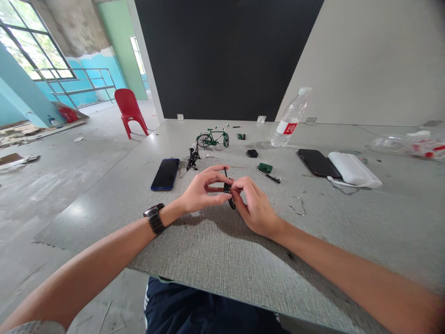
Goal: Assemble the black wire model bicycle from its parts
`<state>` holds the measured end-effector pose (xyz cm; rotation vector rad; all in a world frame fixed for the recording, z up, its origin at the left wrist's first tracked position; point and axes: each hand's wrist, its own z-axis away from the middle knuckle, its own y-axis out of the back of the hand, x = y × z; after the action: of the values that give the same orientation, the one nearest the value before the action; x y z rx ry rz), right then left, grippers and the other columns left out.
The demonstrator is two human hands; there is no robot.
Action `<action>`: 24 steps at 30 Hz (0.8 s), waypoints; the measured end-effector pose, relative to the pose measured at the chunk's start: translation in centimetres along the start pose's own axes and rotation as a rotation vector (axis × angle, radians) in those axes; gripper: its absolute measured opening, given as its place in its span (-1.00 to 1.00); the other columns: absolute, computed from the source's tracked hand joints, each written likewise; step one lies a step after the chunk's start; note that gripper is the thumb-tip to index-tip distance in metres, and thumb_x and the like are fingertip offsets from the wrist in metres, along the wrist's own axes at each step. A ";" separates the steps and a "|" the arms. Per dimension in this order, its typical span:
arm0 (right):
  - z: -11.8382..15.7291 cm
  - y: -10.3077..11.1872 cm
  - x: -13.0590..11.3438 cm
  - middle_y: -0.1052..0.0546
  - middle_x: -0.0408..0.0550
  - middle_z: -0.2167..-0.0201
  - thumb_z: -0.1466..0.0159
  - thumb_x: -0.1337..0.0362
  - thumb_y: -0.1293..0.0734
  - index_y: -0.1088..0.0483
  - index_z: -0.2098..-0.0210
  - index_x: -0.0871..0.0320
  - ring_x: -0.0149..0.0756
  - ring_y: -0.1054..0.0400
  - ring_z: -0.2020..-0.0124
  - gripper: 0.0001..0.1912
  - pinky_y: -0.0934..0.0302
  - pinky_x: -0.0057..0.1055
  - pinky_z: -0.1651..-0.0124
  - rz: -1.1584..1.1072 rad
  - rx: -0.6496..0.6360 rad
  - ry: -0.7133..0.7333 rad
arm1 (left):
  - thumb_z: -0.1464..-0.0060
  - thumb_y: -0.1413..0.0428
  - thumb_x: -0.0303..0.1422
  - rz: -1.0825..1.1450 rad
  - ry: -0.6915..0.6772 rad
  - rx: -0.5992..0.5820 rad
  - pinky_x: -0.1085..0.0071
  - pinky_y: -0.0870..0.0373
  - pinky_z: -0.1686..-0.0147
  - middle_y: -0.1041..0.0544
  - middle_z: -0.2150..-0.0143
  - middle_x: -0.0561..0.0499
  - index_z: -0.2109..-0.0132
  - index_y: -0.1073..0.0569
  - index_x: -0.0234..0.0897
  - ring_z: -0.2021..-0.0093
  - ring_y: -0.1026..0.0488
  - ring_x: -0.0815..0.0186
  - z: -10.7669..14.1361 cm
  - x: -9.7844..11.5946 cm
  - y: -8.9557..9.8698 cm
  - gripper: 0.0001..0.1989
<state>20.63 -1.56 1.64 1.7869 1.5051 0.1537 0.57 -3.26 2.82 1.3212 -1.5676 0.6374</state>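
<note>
Above the near half of the table, my left hand [205,189] holds a small black model part [232,202] between thumb and fingers. It has a curved, wheel-like lower edge; its exact kind is hard to make out. My right hand [256,208] pinches the same part from the right, its fingertips hiding some of it. Beyond my hands a green model bicycle [212,138] stands upright. Nearer, a black model bicycle piece [193,157] rests by a few tiny silver bits [209,156]. To the right lie a green piece [265,168] and a small black-handled tool [273,177].
A blue phone [165,175] lies left of my hands. On the right are a clear bottle [289,118], a black phone [317,163], a white strapped case [354,170], a bent wire [299,206] and a lying bottle [410,144]. A black panel [225,60] rises behind the table.
</note>
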 end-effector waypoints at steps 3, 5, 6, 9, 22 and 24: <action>0.0 0.0 0.0 -0.38 -0.06 0.27 -0.43 0.38 -0.16 -0.17 0.17 0.05 -0.28 -0.33 0.28 -0.91 -0.28 -0.33 0.25 0.013 0.000 0.003 | -0.03 -0.35 -0.32 -0.004 0.018 0.010 0.24 -0.55 -0.02 -0.25 -0.34 -0.25 0.04 -0.57 -0.30 -0.27 -0.36 -0.01 0.0 0.0 0.0 -0.66; 0.0 0.0 0.1 -0.38 -0.06 0.26 -0.43 0.39 -0.16 -0.18 0.16 0.05 -0.28 -0.33 0.28 -0.91 -0.29 -0.32 0.25 0.019 0.000 0.005 | -0.02 -0.35 -0.32 -0.006 0.019 0.016 0.26 -0.56 -0.01 -0.26 -0.33 -0.25 0.05 -0.57 -0.31 -0.24 -0.40 0.01 0.1 0.1 0.0 -0.66; 0.0 0.0 0.1 -0.38 -0.05 0.26 -0.43 0.39 -0.16 -0.18 0.15 0.05 -0.28 -0.33 0.28 -0.90 -0.29 -0.32 0.26 0.021 -0.001 0.007 | -0.02 -0.35 -0.32 -0.007 0.018 0.018 0.26 -0.56 -0.01 -0.27 -0.32 -0.25 0.05 -0.57 -0.31 -0.23 -0.41 0.02 0.1 0.1 0.0 -0.66; 0.0 0.0 0.1 -0.39 -0.05 0.26 -0.43 0.40 -0.16 -0.19 0.14 0.05 -0.27 -0.33 0.27 -0.89 -0.29 -0.32 0.25 0.017 0.001 0.015 | -0.02 -0.36 -0.32 0.000 0.017 0.021 0.26 -0.55 -0.02 -0.27 -0.32 -0.25 0.06 -0.57 -0.31 -0.22 -0.42 0.03 0.1 0.1 -0.1 -0.67; 0.1 0.1 0.1 -0.42 0.05 0.13 -0.41 0.18 -0.25 -0.21 -0.03 0.08 -0.17 -0.37 0.16 -0.76 -0.35 -0.17 0.13 0.005 0.036 0.021 | 0.04 -0.40 -0.25 0.009 -0.018 0.133 0.21 -0.55 0.02 -0.30 -0.27 -0.24 0.14 -0.57 -0.32 -0.16 -0.45 0.06 -0.3 -0.3 0.1 -0.66; 0.1 0.0 0.2 -0.42 0.05 0.12 -0.36 0.14 -0.33 -0.20 -0.04 0.07 -0.15 -0.37 0.16 -0.66 -0.36 -0.16 0.14 0.023 0.027 0.015 | 0.01 -0.38 -0.23 -0.001 -0.040 0.149 0.21 -0.51 -0.03 -0.35 -0.21 -0.23 0.15 -0.55 -0.31 -0.24 -0.35 0.04 -0.4 -0.7 0.2 -0.67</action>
<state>20.71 -1.43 1.47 1.8281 1.5045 0.1595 0.48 -2.55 2.38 1.4526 -1.5761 0.7439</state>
